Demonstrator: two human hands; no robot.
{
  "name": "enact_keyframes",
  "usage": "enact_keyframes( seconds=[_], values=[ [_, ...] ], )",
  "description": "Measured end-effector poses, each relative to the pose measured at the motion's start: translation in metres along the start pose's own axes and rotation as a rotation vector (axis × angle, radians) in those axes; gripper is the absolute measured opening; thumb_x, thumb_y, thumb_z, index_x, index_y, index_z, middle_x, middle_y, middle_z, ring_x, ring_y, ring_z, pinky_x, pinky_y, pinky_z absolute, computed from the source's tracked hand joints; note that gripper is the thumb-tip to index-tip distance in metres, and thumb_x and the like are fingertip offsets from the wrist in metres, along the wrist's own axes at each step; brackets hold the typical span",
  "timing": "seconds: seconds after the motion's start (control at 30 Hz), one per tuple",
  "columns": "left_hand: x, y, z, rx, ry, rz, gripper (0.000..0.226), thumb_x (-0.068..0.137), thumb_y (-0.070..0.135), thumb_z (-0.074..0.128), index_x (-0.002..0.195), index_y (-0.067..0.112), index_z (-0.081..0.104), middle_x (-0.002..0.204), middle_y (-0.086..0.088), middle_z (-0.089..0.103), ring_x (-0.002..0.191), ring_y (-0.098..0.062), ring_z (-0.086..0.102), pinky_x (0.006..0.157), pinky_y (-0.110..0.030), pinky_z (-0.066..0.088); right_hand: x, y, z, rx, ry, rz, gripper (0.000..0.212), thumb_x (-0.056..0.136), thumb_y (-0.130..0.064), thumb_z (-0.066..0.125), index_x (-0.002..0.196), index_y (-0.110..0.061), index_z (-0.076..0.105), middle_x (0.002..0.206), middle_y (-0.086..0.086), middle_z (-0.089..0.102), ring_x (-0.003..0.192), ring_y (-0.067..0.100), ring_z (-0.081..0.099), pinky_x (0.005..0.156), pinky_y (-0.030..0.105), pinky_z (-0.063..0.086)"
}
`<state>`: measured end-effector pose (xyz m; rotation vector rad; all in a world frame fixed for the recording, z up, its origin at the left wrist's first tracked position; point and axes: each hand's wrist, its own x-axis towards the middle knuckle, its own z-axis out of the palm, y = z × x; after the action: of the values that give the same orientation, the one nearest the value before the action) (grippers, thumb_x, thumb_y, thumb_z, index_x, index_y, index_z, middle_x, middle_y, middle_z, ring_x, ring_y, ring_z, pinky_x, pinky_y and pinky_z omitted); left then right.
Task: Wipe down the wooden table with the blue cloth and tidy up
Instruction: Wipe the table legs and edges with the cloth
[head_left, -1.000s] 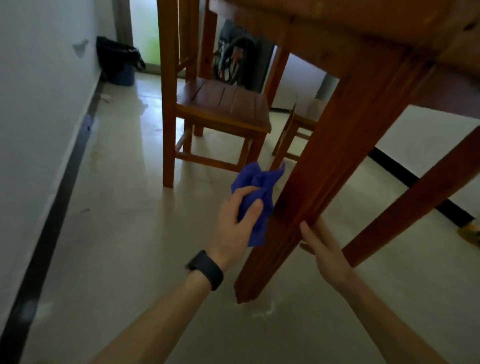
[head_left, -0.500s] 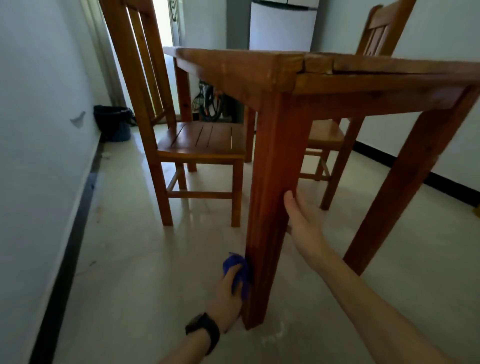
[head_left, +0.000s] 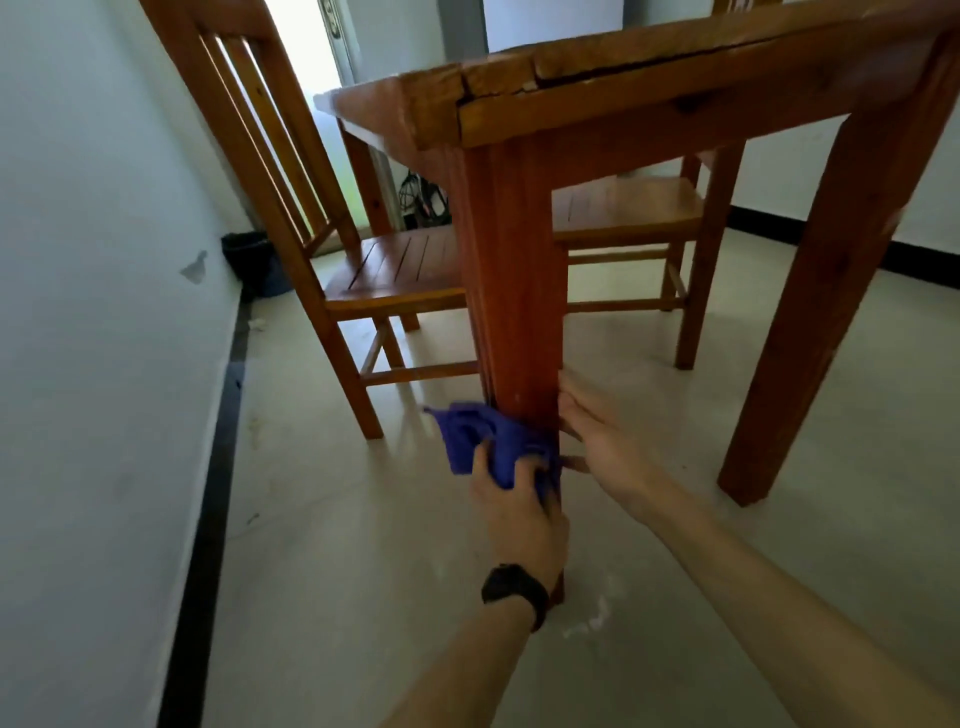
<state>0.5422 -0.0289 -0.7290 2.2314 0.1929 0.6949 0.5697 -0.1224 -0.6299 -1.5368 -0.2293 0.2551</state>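
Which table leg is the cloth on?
The near corner leg, centre frame: the left hand grips the blue cloth against it. The leg at right is untouched.

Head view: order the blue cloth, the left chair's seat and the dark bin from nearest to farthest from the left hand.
1. Blue cloth, gripped in the left hand against the table leg.
2. Chair seat, beyond the leg, toward the left.
3. Dark bin, far back by the left wall.
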Motion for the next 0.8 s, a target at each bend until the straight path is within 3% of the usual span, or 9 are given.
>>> enact_keyframes(
  seconds=[0.13, 0.23, 0.37, 0.47, 0.53, 0.6, 0.7, 0.73, 0.8],
  values=[
    [-0.005, -0.03, -0.018, 0.063, -0.117, 0.046, 0.037, 0.089, 0.004, 0.056, 0.106, 0.035, 0.042, 0.144, -0.002, 0.029, 0.125, -0.034, 0.045, 0.098, -0.037, 0.046, -0.003, 0.003, -0.011, 0.028, -0.022, 0.035, 0.037, 0.107, -0.037, 0.029, 0.142, -0.039, 0.039, 0.127, -0.02, 0.051, 0.127, 0.007, 0.047, 0.094, 0.03, 0.04],
    [0.017, 0.008, -0.047, -0.083, 0.091, 0.172, 0.025, 0.095, 0.025, 0.053, 0.118, 0.035, 0.047, 0.145, 0.0, 0.031, 0.125, -0.024, 0.044, 0.099, -0.033, 0.044, -0.006, 0.005, -0.016, 0.029, -0.082, 0.035, 0.037, 0.107, -0.037, 0.028, 0.141, -0.038, 0.041, 0.14, -0.013, 0.047, 0.134, 0.01, 0.041, 0.099, 0.037, 0.036],
    [0.051, 0.043, -0.046, -0.048, 0.251, 0.212, 0.038, 0.1, 0.045, 0.04, 0.137, 0.04, 0.047, 0.158, -0.003, 0.018, 0.138, -0.012, 0.024, 0.109, -0.03, 0.027, -0.01, 0.008, -0.017, 0.119, -0.098, 0.042, 0.03, 0.107, -0.034, 0.031, 0.132, -0.045, 0.044, 0.145, -0.01, 0.047, 0.136, 0.012, 0.042, 0.106, 0.044, 0.038],
    [0.019, 0.009, -0.015, 0.18, 0.096, 0.215, 0.054, 0.102, 0.032, 0.041, 0.147, 0.053, 0.021, 0.163, -0.006, 0.008, 0.141, -0.028, 0.028, 0.11, -0.038, 0.032, -0.015, 0.014, -0.022, 0.192, -0.107, 0.056, 0.032, 0.107, -0.031, 0.033, 0.132, -0.045, 0.047, 0.147, -0.011, 0.048, 0.135, 0.011, 0.043, 0.106, 0.05, 0.042],
    [-0.014, -0.026, 0.006, 0.337, -0.072, 0.109, 0.076, 0.1, 0.016, 0.046, 0.147, 0.057, 0.003, 0.162, -0.009, 0.013, 0.133, -0.034, 0.039, 0.104, -0.041, 0.041, -0.018, 0.021, -0.029, 0.201, -0.119, 0.074, 0.034, 0.107, -0.032, 0.034, 0.136, -0.042, 0.048, 0.145, -0.013, 0.049, 0.134, 0.008, 0.044, 0.105, 0.047, 0.04],
    [-0.039, -0.049, 0.019, 0.442, -0.307, -0.037, 0.077, 0.102, 0.017, 0.041, 0.144, 0.062, -0.004, 0.155, -0.01, 0.026, 0.116, -0.031, 0.052, 0.093, -0.039, 0.05, -0.019, 0.036, -0.038, 0.148, -0.114, 0.099, 0.036, 0.105, -0.036, 0.036, 0.139, -0.036, 0.048, 0.143, -0.011, 0.051, 0.131, 0.009, 0.046, 0.106, 0.043, 0.037],
    [-0.066, -0.06, 0.022, 0.434, -0.435, -0.215, 0.05, 0.104, 0.021, 0.037, 0.146, 0.047, 0.031, 0.133, -0.007, 0.051, 0.091, -0.026, 0.059, 0.078, -0.038, 0.054, -0.026, 0.077, -0.055, 0.031, -0.07, 0.322, 0.041, 0.102, -0.041, 0.044, 0.141, -0.028, 0.049, 0.144, -0.006, 0.052, 0.127, 0.018, 0.051, 0.101, 0.042, 0.039],
    [-0.071, -0.058, 0.022, 0.375, -0.434, -0.292, 0.04, 0.104, 0.02, 0.038, 0.139, 0.038, 0.046, 0.118, -0.006, 0.059, 0.083, -0.026, 0.06, 0.075, -0.041, 0.055, -0.032, 0.092, -0.06, -0.026, -0.065, 0.394, 0.044, 0.101, -0.042, 0.046, 0.143, -0.027, 0.048, 0.145, -0.005, 0.051, 0.128, 0.019, 0.051, 0.099, 0.04, 0.04],
    [-0.076, -0.046, 0.022, 0.144, -0.556, -0.443, 0.026, 0.103, 0.019, 0.041, 0.122, 0.031, 0.055, 0.101, -0.003, 0.062, 0.083, -0.028, 0.062, 0.077, -0.047, 0.055, -0.046, 0.118, -0.066, -0.185, -0.093, 0.476, 0.051, 0.1, -0.043, 0.05, 0.147, -0.026, 0.042, 0.15, -0.003, 0.044, 0.133, 0.023, 0.047, 0.098, 0.039, 0.041]
  ],
)
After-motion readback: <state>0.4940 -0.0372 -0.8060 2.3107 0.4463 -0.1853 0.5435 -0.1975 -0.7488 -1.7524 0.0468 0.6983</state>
